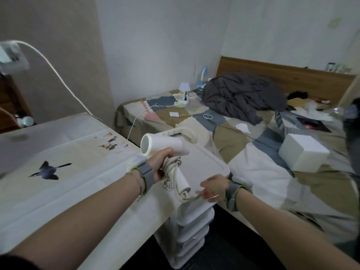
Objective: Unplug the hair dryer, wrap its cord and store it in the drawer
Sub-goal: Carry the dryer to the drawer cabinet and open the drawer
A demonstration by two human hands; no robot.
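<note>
The hair dryer (pixel 163 146), white with its round nozzle facing left, is held in the air above the lid of a white plastic drawer unit (pixel 196 227), with its handle slanting down to the right. Its cord (pixel 172 164) is looped several times around the top of the handle, and a further length runs down along the handle and bends at its lower end. The left hand (pixel 160 164) is closed around the handle just below the barrel, over the wound loops. The right hand (pixel 213 189) pinches the free stretch of cord just beyond the handle's tip, fingers curled shut on it. Both wrists wear grey straps. The drawer unit stands between a surface (pixel 58 172) covered with a pale cloth bearing a bird print, on the left, and a bed (pixel 243 149) with a patchwork cover, on the right. On the bed lie a crumpled dark grey blanket (pixel 241 96) and a white box (pixel 303 152).
</note>
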